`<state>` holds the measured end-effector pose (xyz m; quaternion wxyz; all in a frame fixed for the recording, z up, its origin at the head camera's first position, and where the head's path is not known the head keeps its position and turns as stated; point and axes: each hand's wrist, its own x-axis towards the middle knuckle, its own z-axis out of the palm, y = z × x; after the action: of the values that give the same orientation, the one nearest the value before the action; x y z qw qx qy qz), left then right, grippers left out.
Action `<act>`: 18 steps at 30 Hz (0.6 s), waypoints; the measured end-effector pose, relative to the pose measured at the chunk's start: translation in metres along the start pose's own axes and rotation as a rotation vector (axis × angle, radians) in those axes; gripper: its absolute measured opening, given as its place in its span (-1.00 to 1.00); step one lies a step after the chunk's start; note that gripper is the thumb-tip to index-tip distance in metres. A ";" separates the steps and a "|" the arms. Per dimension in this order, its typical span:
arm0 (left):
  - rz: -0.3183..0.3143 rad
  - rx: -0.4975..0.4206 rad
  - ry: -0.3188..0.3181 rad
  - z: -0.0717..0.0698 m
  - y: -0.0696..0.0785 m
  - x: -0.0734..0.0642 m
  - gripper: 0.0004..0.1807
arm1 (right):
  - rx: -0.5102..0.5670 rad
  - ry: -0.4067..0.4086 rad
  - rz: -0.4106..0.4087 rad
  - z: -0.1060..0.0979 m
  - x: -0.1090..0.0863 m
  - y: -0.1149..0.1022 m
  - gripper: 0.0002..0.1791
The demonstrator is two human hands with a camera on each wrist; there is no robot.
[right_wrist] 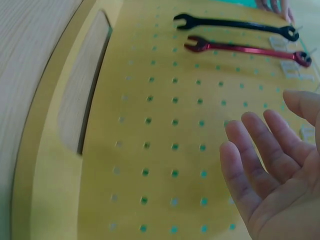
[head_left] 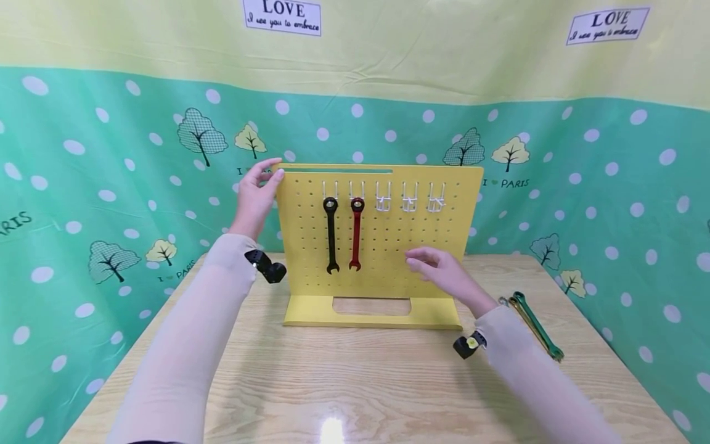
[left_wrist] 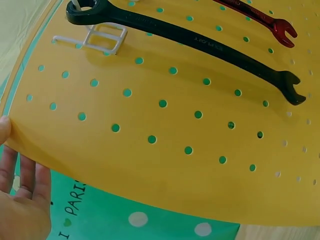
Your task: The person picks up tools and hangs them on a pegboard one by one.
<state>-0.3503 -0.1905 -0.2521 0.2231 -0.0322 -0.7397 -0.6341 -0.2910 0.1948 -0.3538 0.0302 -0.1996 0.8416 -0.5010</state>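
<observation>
A yellow pegboard [head_left: 388, 246] stands upright on the table. My left hand [head_left: 256, 200] pinches its upper left corner, thumb on the front face and the other fingers behind the edge, as the left wrist view shows. On the two leftmost white hooks hang a black wrench [head_left: 331, 237] and a red wrench [head_left: 356, 237], ring ends up and open jaws down. My right hand [head_left: 440, 271] hovers in front of the board's lower right part, holding nothing; its fingers [right_wrist: 260, 150] are spread and slightly bent in the right wrist view.
Three more white hooks [head_left: 409, 203] on the board's right carry no wrench. On the table's right side, beyond my right forearm, lie a green wrench [head_left: 535, 324], a gold wrench [head_left: 527, 317] and a partly hidden silver one [head_left: 503, 301]. A patterned curtain [head_left: 355, 117] surrounds the wooden table [head_left: 288, 370].
</observation>
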 end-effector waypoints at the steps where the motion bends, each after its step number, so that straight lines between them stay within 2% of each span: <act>1: 0.001 0.001 -0.002 0.000 0.000 0.000 -0.55 | -0.005 0.004 0.003 -0.003 -0.002 0.003 -0.40; 6: -0.033 -0.013 0.004 -0.001 0.002 0.000 -0.52 | -0.022 0.020 0.018 -0.018 -0.013 0.019 -0.40; 11: -0.064 -0.033 0.022 -0.001 0.001 0.000 -0.50 | -0.047 0.039 0.070 -0.033 -0.025 0.035 -0.39; 18: -0.048 -0.068 0.057 0.002 -0.003 0.002 -0.51 | -0.074 0.066 0.107 -0.052 -0.044 0.053 -0.39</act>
<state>-0.3537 -0.1897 -0.2544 0.2277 -0.0038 -0.7114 -0.6648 -0.2797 0.2763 -0.3801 0.0216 -0.1387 0.8694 -0.4737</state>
